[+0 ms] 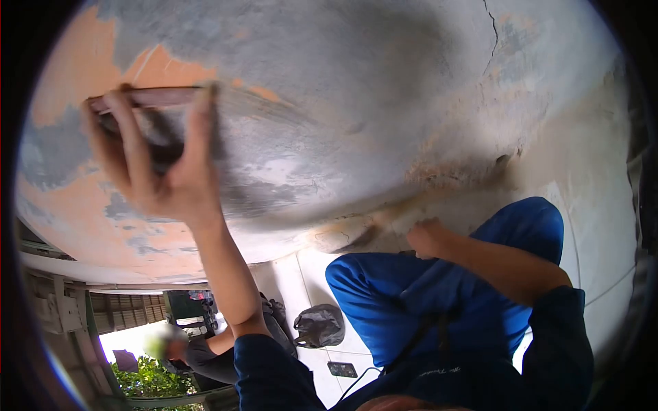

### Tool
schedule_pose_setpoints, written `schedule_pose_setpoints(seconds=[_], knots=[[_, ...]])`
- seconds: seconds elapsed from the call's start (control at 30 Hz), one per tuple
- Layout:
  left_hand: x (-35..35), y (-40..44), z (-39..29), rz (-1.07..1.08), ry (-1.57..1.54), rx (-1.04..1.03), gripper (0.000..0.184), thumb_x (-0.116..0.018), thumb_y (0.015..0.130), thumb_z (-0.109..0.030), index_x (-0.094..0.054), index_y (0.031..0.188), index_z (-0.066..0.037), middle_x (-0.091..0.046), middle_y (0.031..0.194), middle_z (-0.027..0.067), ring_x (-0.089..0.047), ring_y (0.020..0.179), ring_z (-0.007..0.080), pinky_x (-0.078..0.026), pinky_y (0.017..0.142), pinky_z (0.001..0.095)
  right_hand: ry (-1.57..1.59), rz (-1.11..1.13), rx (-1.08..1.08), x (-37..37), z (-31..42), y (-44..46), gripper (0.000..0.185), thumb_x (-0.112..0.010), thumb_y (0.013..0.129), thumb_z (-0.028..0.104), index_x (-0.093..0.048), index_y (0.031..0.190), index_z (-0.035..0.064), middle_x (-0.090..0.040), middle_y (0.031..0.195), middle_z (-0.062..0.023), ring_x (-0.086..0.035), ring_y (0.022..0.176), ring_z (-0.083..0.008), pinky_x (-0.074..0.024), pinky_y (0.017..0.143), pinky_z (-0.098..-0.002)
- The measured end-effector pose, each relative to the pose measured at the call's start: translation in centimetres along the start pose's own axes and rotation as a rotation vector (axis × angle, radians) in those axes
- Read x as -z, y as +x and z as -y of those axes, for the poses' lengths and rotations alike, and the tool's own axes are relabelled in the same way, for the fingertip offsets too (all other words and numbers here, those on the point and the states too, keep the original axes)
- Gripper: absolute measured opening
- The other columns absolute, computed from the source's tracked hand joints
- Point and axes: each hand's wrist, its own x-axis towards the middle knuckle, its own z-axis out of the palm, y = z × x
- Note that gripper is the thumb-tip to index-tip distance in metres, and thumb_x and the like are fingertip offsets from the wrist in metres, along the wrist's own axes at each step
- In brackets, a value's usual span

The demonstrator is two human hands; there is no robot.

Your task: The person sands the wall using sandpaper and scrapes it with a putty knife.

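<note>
The wall is mottled grey with peach-orange patches towards ten o'clock, where the block is dusky pinkish brown. Towards four, the trousers are bright blue; at six, the bag is blackish.

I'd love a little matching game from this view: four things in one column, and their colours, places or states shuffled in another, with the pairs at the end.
Things:
1. Left hand
2. Right hand
3. Trousers
4. Dark plastic bag

Colours, places, states:
A. Bright blue
B. On the pale floor tiles
C. Curled into a loose fist
D. Holding a flat block against the patchy wall

Pairs: 1-D, 2-C, 3-A, 4-B
</note>
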Motion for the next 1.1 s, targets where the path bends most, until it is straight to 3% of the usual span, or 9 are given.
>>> schedule_pose_setpoints(seconds=[0.07,0.17,0.4,0.53,0.77,0.87,0.93,1.07,1.1], knots=[[-0.4,0.6,0.4,-0.043,0.005,-0.136,0.061,-0.079,0.078,-0.034,-0.06,0.129,-0.007,-0.038,0.146,0.0244,-0.043,0.134,0.0374,-0.046,0.104,0.052,0.017,0.002,-0.006,0.7,-0.4,0.0,0.032,-0.074,0.082,0.028,-0.07,0.1,0.0008,-0.069,0.104,-0.0164,-0.068,0.097,-0.0302,-0.0542,0.083,-0.0428],[-1.0,-5.1,-3.3,0.432,0.109,-0.199,0.054,-0.069,0.081,-0.052,-0.065,0.125,-0.02,-0.05,0.144,0.0104,-0.046,0.134,0.0279,0.002,0.119,0.0544,0.015,-0.059,0.027,0.1,-1.0,0.5,0.034,-0.073,0.083,0.031,-0.07,0.099,0.0011,-0.069,0.102,-0.016,-0.068,0.096,-0.0306,-0.0536,0.084,-0.0423],[1.1,0.2,0.2,0.055,0.141,0.021,0.07,-0.082,0.071,-0.047,-0.061,0.129,-0.015,-0.05,0.141,0.0183,-0.043,0.135,0.0347,-0.013,0.12,0.0525,0.014,-0.035,0.015,0.5,-0.3,-0.4,0.032,-0.074,0.081,0.029,-0.071,0.099,0.0024,-0.07,0.102,-0.0157,-0.068,0.096,-0.0302,-0.0542,0.084,-0.0419],[-1.3,-4.9,-3.2,0.369,0.064,-0.282,0.064,-0.08,0.073,-0.048,-0.064,0.125,-0.016,-0.05,0.142,0.0169,-0.046,0.133,0.0347,-0.006,0.12,0.0536,0.02,-0.079,0.02,0.6,-0.9,-0.3,0.033,-0.075,0.08,0.03,-0.071,0.098,0.0025,-0.07,0.102,-0.0156,-0.068,0.095,-0.0295,-0.0545,0.083,-0.0414],[0.6,1.2,-0.4,-0.025,0.009,0.042,0.064,-0.085,0.07,-0.012,-0.061,0.129,-0.01,-0.038,0.148,0.0226,-0.041,0.135,0.0397,-0.041,0.108,0.0514,0.039,-0.004,0.004,0.8,-0.6,-0.2,0.033,-0.075,0.081,0.029,-0.071,0.098,0.0016,-0.069,0.103,-0.0161,-0.068,0.096,-0.0303,-0.055,0.082,-0.0417],[-1.3,-5.8,-2.6,0.394,0.051,-0.258,0.067,-0.078,0.075,-0.048,-0.059,0.132,-0.018,-0.051,0.141,0.0132,-0.042,0.136,0.0332,0.0,0.12,0.0525,0.033,-0.004,-0.003,0.9,-0.9,0.2,0.033,-0.074,0.082,0.03,-0.071,0.098,0.0013,-0.069,0.104,-0.0167,-0.068,0.096,-0.0309,-0.0549,0.082,-0.0419],[-1.3,-5.0,-2.1,0.333,0.06,-0.356,0.066,-0.077,0.076,-0.048,-0.059,0.131,-0.017,-0.051,0.141,0.0152,-0.043,0.136,0.0339,-0.002,0.12,0.0533,0.02,-0.031,0.023,0.5,-1.1,0.2,0.034,-0.074,0.082,0.031,-0.071,0.098,0.0012,-0.069,0.103,-0.0172,-0.068,0.095,-0.0309,-0.0548,0.082,-0.0419],[1.7,1.4,0.5,0.055,0.091,0.038,0.074,-0.088,0.066,-0.01,-0.056,0.133,-0.006,-0.035,0.149,0.0224,-0.041,0.134,0.0406,-0.048,0.104,0.0468,0.03,-0.08,-0.004,0.0,-0.7,0.1,0.015,-0.067,0.075,0.01,-0.074,0.088,0.0048,-0.071,0.096,-0.0152,-0.069,0.089,-0.0283,-0.0547,0.078,-0.0378],[1.0,1.2,0.1,0.019,-0.029,0.041,0.071,-0.087,0.068,-0.012,-0.056,0.133,-0.007,-0.035,0.149,0.0226,-0.041,0.134,0.0403,-0.046,0.106,0.0477,0.042,-0.062,-0.005,0.0,-0.6,-0.1,0.015,-0.067,0.075,0.01,-0.074,0.088,0.0046,-0.071,0.096,-0.0153,-0.069,0.089,-0.0285,-0.0546,0.078,-0.0378]])
